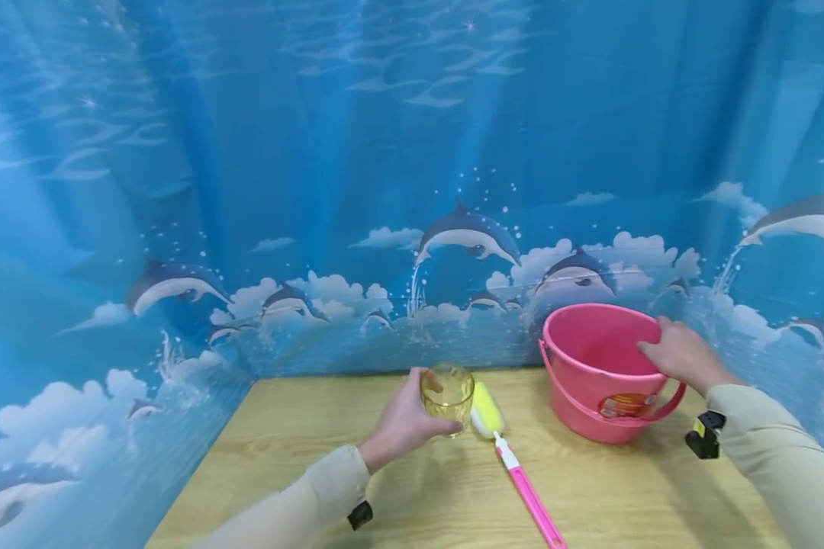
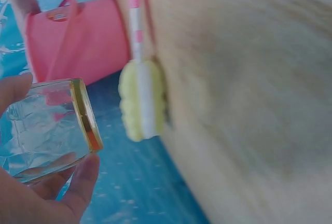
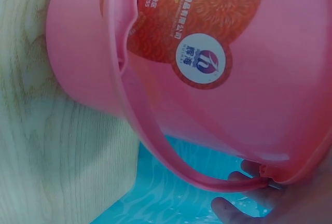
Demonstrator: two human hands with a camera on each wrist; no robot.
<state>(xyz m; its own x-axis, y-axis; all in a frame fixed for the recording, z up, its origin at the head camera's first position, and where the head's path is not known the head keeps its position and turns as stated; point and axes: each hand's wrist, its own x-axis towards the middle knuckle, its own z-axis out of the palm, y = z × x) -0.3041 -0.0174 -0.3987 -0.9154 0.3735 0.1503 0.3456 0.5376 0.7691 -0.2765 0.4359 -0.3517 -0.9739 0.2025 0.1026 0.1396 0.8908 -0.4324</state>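
My left hand [image 1: 407, 421] grips a clear yellowish glass cup [image 1: 456, 396] by its sides, thumb and fingers on opposite sides. The left wrist view shows the cup [image 2: 49, 128] held off the wooden tabletop, with its thick amber base toward the table. My right hand [image 1: 690, 357] holds the right rim of a pink plastic bucket [image 1: 580, 387], thumb on the inner side. In the right wrist view, fingers [image 3: 236, 211] show behind the bucket wall near the handle's hinge. The bucket stands upright, its handle hanging down across the labelled front.
Between cup and bucket lies a sponge brush [image 1: 489, 415] with a yellow and white head and a pink handle pointing toward me. The wooden table [image 1: 281, 427] ends at a blue dolphin-print curtain [image 1: 357, 191] behind and at the sides.
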